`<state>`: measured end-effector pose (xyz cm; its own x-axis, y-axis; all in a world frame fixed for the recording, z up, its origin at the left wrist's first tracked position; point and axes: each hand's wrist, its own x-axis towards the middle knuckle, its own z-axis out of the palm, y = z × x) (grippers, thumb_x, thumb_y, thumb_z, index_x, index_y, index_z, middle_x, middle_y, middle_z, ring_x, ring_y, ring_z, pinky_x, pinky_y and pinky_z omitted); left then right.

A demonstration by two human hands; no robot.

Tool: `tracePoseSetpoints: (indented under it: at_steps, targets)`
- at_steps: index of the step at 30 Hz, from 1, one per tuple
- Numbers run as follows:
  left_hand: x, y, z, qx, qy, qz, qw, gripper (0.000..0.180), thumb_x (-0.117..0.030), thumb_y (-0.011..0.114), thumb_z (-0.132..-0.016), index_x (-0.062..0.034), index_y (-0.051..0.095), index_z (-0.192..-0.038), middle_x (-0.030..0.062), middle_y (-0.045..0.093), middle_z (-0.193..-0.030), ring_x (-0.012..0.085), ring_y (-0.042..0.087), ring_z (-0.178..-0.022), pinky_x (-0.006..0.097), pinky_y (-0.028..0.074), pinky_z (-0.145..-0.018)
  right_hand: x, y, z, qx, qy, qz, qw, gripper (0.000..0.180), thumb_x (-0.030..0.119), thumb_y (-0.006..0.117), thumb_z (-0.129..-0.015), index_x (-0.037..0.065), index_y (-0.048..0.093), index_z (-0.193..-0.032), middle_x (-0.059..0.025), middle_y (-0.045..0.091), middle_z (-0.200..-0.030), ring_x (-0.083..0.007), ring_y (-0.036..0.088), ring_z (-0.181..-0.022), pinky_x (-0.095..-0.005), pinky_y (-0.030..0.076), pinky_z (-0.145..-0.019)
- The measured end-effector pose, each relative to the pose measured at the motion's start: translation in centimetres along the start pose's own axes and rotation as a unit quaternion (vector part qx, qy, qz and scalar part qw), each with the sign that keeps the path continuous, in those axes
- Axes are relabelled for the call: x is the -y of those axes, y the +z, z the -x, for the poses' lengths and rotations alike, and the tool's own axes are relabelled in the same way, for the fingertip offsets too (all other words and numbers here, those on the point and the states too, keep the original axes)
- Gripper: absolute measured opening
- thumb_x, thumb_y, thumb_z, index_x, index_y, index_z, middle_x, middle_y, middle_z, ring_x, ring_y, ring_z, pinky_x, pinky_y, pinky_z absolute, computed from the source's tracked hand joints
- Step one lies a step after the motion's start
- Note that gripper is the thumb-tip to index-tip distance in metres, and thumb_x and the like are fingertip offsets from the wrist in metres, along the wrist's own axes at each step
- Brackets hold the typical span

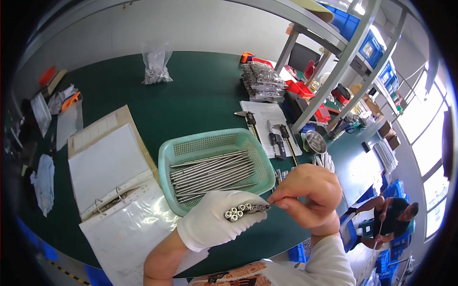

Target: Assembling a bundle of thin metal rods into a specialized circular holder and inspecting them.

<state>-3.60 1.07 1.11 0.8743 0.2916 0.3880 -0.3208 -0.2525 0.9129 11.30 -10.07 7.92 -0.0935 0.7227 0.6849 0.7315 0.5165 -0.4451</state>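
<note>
My left hand (pixel 205 217), in a white glove, is closed around a bunch of thin metal rods (pixel 234 213), whose hollow-looking round ends point toward me. One or more rods reach out sideways from the bunch toward my right hand (pixel 310 193). That hand is bare, with thumb and forefinger pinched together at a small dark tip beside those rods; what is between the fingertips is too small to make out. Just beyond my left hand stands a pale green perforated plastic basket (pixel 164 164), where many long silvery rods (pixel 214 174) lie roughly parallel.
An open ring binder (pixel 109 167) lies left of the basket. Calipers (pixel 286 138) rest on papers at the right, near a metal bowl (pixel 316 141) and stacked bags of parts (pixel 262 81). A clear bag (pixel 156 66) stands farther back. Another person (pixel 393 217) sits at far right.
</note>
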Motion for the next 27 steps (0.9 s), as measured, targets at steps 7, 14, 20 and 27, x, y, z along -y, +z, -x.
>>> tracePoseSetpoints:
  at_steps: [7,14,20,27]
  targets:
    - [0.1,0.0,0.3,-0.001,-0.018,0.003,1.0,0.02,-0.011,0.069,-0.077,-0.0036,0.064,-0.094,0.0085,0.065,-0.075,0.0137,0.061,-0.062,0.024,0.047,-0.058,-0.1,0.7,-0.6,0.012,-0.018,-0.018,1.0,0.012,0.001,0.068,-0.07,0.003,0.064,-0.081,-0.0065,0.063,-0.07,-0.0203,0.06,-0.057,-0.0278,0.045,-0.049]
    - [-0.1,-0.2,0.3,0.002,-0.023,0.001,1.0,0.022,-0.009,0.069,-0.076,-0.0027,0.064,-0.096,0.0084,0.065,-0.075,0.0128,0.061,-0.063,0.023,0.047,-0.059,-0.4,0.8,-1.0,0.023,0.001,-0.025,0.999,0.011,0.001,0.067,-0.07,0.002,0.062,-0.08,-0.0071,0.062,-0.069,-0.0212,0.06,-0.057,-0.0283,0.046,-0.049]
    - [0.0,-0.3,0.4,0.007,-0.023,0.009,1.0,0.022,-0.008,0.069,-0.076,-0.0025,0.063,-0.096,0.0087,0.064,-0.076,0.0134,0.061,-0.063,0.024,0.047,-0.059,-0.6,1.3,-0.5,0.027,-0.052,-0.022,0.998,0.011,0.0,0.067,-0.07,0.003,0.062,-0.08,-0.0071,0.06,-0.066,-0.0224,0.059,-0.055,-0.0297,0.045,-0.048]
    - [-0.3,-0.2,0.3,-0.018,-0.037,0.005,0.999,0.022,-0.008,0.07,-0.075,-0.0018,0.064,-0.095,0.0092,0.064,-0.077,0.0138,0.06,-0.063,0.024,0.047,-0.059,-0.6,1.1,-0.5,-0.001,-0.06,0.036,0.998,0.01,0.002,0.066,-0.068,0.004,0.06,-0.075,-0.0053,0.055,-0.06,-0.0222,0.053,-0.048,-0.0302,0.04,-0.043]
